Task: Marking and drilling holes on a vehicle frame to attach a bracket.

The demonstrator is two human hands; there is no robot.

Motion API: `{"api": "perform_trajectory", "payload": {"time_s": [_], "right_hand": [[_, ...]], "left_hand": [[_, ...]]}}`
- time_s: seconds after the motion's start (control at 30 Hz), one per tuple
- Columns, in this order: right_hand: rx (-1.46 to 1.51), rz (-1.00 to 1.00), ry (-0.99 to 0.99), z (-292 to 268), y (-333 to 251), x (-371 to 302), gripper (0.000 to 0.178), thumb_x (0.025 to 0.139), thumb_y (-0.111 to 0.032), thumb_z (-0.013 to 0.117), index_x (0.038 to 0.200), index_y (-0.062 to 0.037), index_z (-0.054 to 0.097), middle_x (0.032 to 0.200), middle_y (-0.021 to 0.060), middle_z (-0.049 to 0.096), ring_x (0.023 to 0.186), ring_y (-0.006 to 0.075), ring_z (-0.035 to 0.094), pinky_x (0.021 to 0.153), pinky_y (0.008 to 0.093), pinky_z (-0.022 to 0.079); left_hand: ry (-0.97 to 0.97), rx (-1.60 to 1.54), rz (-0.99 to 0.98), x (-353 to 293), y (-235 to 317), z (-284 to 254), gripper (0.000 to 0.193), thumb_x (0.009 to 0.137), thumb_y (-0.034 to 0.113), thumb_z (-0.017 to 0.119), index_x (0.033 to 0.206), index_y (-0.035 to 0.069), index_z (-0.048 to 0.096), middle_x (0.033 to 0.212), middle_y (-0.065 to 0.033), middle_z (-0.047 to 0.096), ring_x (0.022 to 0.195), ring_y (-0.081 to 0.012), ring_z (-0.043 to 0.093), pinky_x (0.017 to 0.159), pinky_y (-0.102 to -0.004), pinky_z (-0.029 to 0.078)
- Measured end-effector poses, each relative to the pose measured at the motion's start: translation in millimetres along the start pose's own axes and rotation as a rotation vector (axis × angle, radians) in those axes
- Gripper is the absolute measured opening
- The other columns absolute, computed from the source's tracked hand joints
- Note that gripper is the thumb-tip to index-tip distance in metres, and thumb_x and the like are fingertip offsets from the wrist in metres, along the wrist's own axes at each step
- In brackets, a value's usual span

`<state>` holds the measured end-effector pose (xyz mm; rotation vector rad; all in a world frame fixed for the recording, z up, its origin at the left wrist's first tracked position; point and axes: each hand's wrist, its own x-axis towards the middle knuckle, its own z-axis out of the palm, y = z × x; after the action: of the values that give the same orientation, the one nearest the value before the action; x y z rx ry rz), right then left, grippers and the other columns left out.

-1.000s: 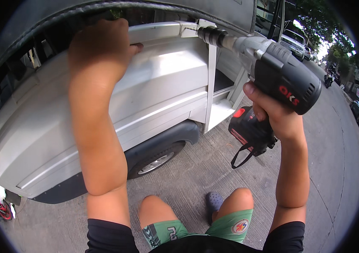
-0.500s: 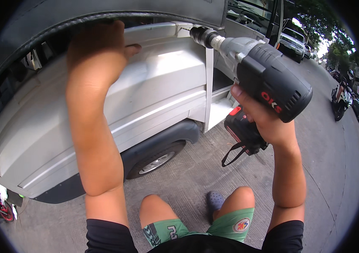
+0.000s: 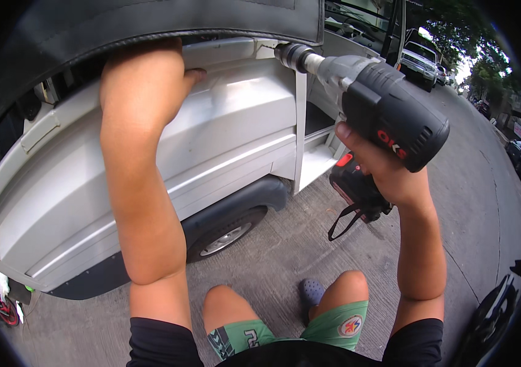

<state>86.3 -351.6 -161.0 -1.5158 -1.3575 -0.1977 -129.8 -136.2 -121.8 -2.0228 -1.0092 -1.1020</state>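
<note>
A black and grey cordless drill [image 3: 389,107] is in my right hand [image 3: 392,177], whose fingers wrap round its grip. Below that hand shows the drill's black and red battery [image 3: 352,186], with a wrist strap hanging. The chuck points left, and its thin bit meets or nearly meets the end of the top rail [image 3: 227,52] of a white vehicle's side panel. My left hand [image 3: 144,79] reaches over this rail under a black flap [image 3: 211,18]. Its thumb lies along the outer side; the other fingers are hidden beneath the flap.
Under the white side panel [image 3: 230,116] is a wheel [image 3: 227,238] in a dark fender. Concrete road lies around my feet. A silver vehicle [image 3: 419,61] stands up the street. A dark motorbike [image 3: 490,312] shows at the lower right edge.
A motorbike on the right has come nearer, to the lower right edge. The view has shifted slightly; my hands, the drill and the rail keep nearly the same places relative to one another.
</note>
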Motion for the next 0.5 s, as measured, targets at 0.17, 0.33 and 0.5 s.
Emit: {"api": "perform_trajectory", "payload": {"time_s": [0.17, 0.33, 0.5], "right_hand": [[-0.032, -0.028, 0.012, -1.6, 2.1, 0.7, 0.03, 0.087, -0.023, 0.085, 0.109, -0.0045, 0.075, 0.087, 0.0038, 0.074, 0.075, 0.0131, 0.066, 0.07, 0.0317, 0.055], [0.024, -0.048, -0.033, -0.6, 2.7, 5.8, 0.031, 0.088, -0.025, 0.085, 0.11, -0.0048, 0.075, 0.086, 0.0027, 0.072, 0.075, 0.0137, 0.066, 0.071, 0.0326, 0.055], [0.045, 0.079, -0.047, -0.4, 5.1, 2.4, 0.032, 0.088, -0.026, 0.085, 0.111, -0.0056, 0.076, 0.088, 0.0035, 0.074, 0.077, 0.0141, 0.067, 0.072, 0.0336, 0.056]], "left_hand": [[0.018, 0.04, -0.004, -0.7, 3.1, -2.1, 0.047, 0.086, 0.039, 0.081, 0.118, 0.005, 0.073, 0.112, -0.0163, 0.075, 0.1, -0.0365, 0.072, 0.088, -0.0453, 0.059], [0.036, 0.069, 0.017, -1.9, -0.4, -0.6, 0.047, 0.087, 0.041, 0.08, 0.117, 0.006, 0.073, 0.114, -0.0149, 0.075, 0.102, -0.0356, 0.072, 0.09, -0.0458, 0.058], [0.072, 0.073, 0.022, -1.6, -0.8, 2.8, 0.048, 0.087, 0.042, 0.08, 0.118, 0.006, 0.072, 0.113, -0.0152, 0.075, 0.103, -0.0346, 0.072, 0.091, -0.0456, 0.058]]}}
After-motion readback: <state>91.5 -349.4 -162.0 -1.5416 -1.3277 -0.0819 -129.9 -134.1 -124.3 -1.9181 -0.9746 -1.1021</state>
